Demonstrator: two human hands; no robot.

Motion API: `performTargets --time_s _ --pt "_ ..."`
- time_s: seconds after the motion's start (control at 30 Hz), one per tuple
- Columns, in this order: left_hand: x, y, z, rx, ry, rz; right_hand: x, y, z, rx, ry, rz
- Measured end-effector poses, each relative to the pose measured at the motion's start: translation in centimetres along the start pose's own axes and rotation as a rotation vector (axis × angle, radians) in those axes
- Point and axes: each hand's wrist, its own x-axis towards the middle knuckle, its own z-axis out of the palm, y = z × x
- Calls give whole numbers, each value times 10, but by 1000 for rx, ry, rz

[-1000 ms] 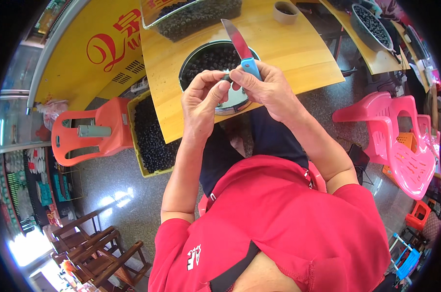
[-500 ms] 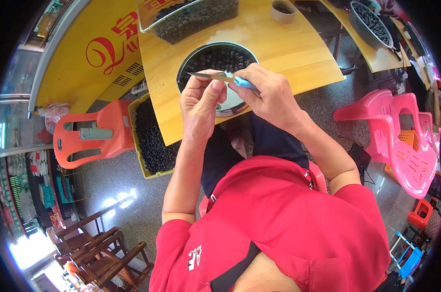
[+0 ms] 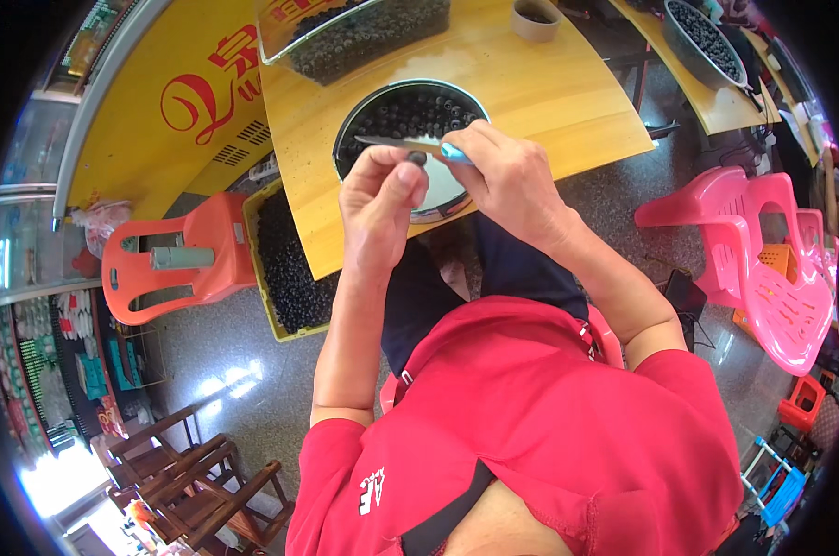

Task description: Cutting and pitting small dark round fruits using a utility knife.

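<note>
While big red lettering and a swirling red emblem mark the yellow panel (image 3: 137, 148) at upper left, the shelves (image 3: 44, 361) below it carry packets whose print is too small for me to read. Wooden chairs (image 3: 201, 486) crowd the lower left, and an orange chair (image 3: 220, 246) stands just beside the crate (image 3: 294, 331), whose dark pieces lie close by the table's left edge. Between these chairs and the person, grey floor (image 3: 225, 347) catches the light.

On the yellow wood of the table (image 3: 567, 102), a clear tub (image 3: 294, 46) of dark pieces sits at upper centre, with the bowl (image 3: 442, 192) near the front edge. Over that bowl, the left hand (image 3: 375, 208) pinches one dark piece (image 3: 416, 158) between thumb and fingers. The right hand (image 3: 517, 181) curls round the blue handle of a knife (image 3: 396, 143), its blade pointing left across the left fingertips; whether it touches the piece, I can't tell. White print shows on the red shirt (image 3: 521, 398).

Past the bowl, wood stretches to the table's right edge, a cup (image 3: 536, 32) standing toward the top. Farther right, grey floor separates the table from a pink chair (image 3: 781, 301), below a basin (image 3: 740, 83) on another table (image 3: 716, 120) at upper right.
</note>
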Motion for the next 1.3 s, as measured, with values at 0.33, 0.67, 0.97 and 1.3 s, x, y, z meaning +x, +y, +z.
performTargets --time_s 0.33,0.67,0.97,1.3 --pt "15 23 -18 -23 57 -80 7 21 -13 10 78 158" --pt "65 -6 -22 1243 -467 -291 -2 29 -36 129 25 347" --pt "72 -39 -28 1559 -690 -94 -5 30 -39 109 10 340" --pt "52 7 -13 774 -291 -266 5 12 -11 480 -124 551"
